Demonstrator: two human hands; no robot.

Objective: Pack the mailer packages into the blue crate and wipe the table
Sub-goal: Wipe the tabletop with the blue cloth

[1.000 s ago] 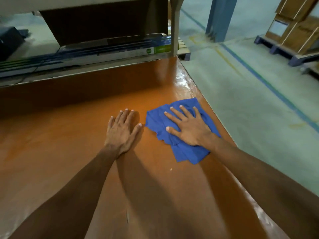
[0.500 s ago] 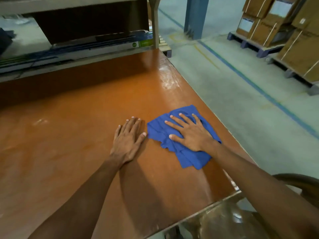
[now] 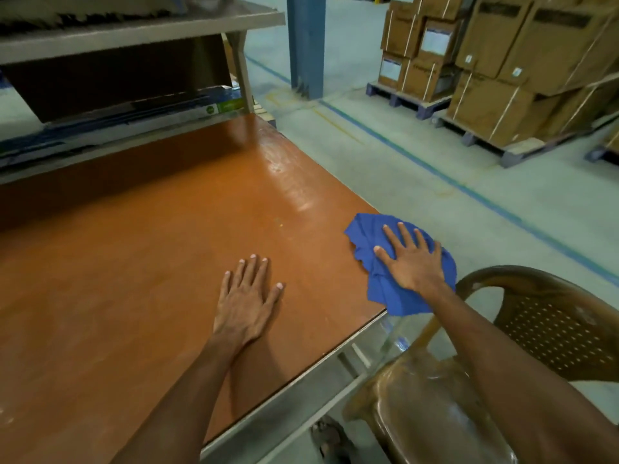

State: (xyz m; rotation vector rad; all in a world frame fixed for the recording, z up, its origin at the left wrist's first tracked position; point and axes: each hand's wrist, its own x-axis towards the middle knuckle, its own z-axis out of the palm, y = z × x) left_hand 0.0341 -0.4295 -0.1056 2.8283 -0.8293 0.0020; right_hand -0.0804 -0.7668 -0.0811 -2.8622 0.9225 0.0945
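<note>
A crumpled blue cloth lies at the right front corner of the orange tabletop, part of it hanging past the edge. The right hand presses flat on it, fingers spread. The left hand rests flat on the bare tabletop, fingers straight, well apart from the cloth. A brown plastic chair stands just beside that corner

I am seeing the left hand and the right hand both bare, with short nails showing at the fingertips. Both forearms are also showing bare, down to the frame edge. Low in the view, a foot is wearing what seems a dark sandal.
</note>
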